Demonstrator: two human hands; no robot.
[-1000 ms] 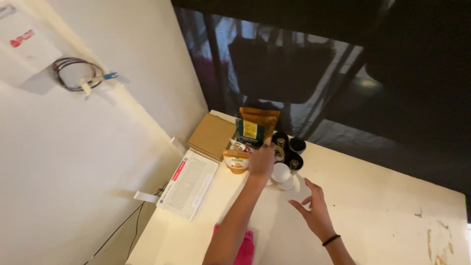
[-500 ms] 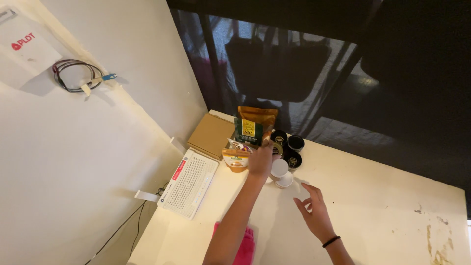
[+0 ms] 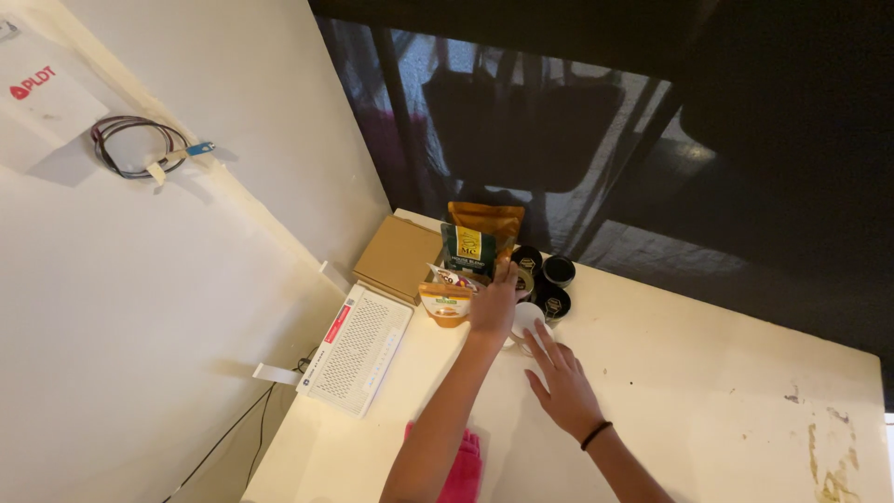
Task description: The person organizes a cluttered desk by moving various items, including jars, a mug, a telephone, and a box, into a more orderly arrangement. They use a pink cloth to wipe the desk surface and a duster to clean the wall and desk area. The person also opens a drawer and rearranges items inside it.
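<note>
My left hand [image 3: 494,303] reaches into a cluster of packets and jars at the back of the cream table [image 3: 708,391]. Its fingertips lie by the lower corner of a green pouch [image 3: 467,250], in front of a brown pouch [image 3: 486,217]; its grip is hidden. My right hand [image 3: 559,380], with a dark band on the wrist, lies flat with fingers apart. Its fingertips touch a white-lidded jar [image 3: 527,317]. Three black-lidded jars [image 3: 559,270] stand just behind.
A small orange tub [image 3: 445,305] sits left of my left hand. A flat cardboard box [image 3: 400,256] and a white vented router [image 3: 356,346] lie along the wall. A pink cloth [image 3: 461,470] lies under my left forearm. Dark glass backs the table.
My right hand has moved forward and left, from hovering over the table to touching the white-lidded jar. My left hand has stayed among the packets.
</note>
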